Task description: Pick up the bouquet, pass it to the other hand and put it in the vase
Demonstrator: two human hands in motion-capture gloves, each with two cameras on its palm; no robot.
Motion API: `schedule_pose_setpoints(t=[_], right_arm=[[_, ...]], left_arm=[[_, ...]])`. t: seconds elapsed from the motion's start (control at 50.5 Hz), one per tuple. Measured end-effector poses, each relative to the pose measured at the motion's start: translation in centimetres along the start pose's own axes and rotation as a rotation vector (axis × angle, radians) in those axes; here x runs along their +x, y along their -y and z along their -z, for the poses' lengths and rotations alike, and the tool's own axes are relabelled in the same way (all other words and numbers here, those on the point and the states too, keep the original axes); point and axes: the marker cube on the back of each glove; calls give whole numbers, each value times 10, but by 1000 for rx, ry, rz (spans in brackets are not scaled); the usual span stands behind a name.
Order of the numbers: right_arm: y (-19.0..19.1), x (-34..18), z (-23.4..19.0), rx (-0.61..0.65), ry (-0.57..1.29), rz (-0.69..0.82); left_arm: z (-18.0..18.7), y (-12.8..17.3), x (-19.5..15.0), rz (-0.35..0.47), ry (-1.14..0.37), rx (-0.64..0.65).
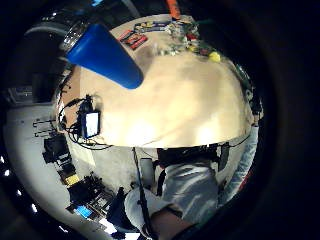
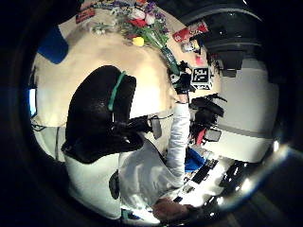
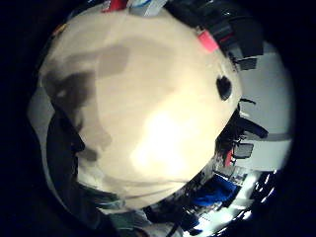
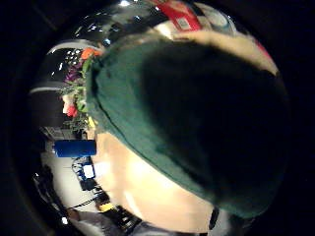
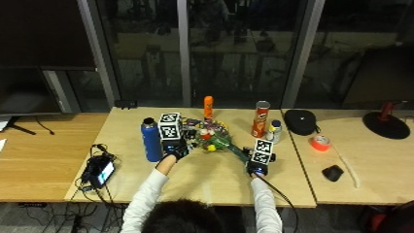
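A bouquet point(image 5: 210, 137) of mixed flowers lies on the light wooden table point(image 5: 213, 179), its green-wrapped stem pointing to the person's right. My right hand point(image 5: 257, 167) grips the stem end point(image 2: 169, 57). The green wrap point(image 4: 187, 113) fills the right thumb side palm view, with the flower heads point(image 4: 74, 98) beyond it. A tall blue vase point(image 5: 150, 141) stands upright left of the flowers, also seen close to my left palm point(image 1: 105, 55). My left hand point(image 5: 173, 149) hovers between the vase and the flower heads, holding nothing.
Behind the bouquet stand an orange bottle point(image 5: 208, 108), a red snack can point(image 5: 261, 119) and a small bottle point(image 5: 275, 131). A black pouch point(image 5: 300, 121), a red tape roll point(image 5: 319, 142) and a black mouse point(image 5: 332, 172) lie to the right. A phone with cables point(image 5: 100, 170) sits at the left edge.
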Motion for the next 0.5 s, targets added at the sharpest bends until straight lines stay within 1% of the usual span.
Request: schedule_pose_setpoints(t=[0.059,0.119,0.218,0.297,0.337,0.416,0.436,0.495], right_arm=[[1,-2,2,39,27,10],[1,0,2,48,60,-12],[4,-3,5,88,181,-32],[0,-8,12,57,285,-83],[1,-12,19,70,339,-87],[8,-17,39,153,405,-84],[7,-20,46,157,436,-76],[-1,-36,68,106,583,-38]], left_arm=[[2,-2,-1,-2,-7,-1],[6,-4,-3,4,-14,-5],[13,-8,-7,5,-34,-7],[18,-8,-11,13,-53,-14],[22,-8,-12,11,-62,-14],[29,-8,-13,6,-80,-1],[31,-8,-13,7,-84,0],[36,-5,-14,4,-100,5]])
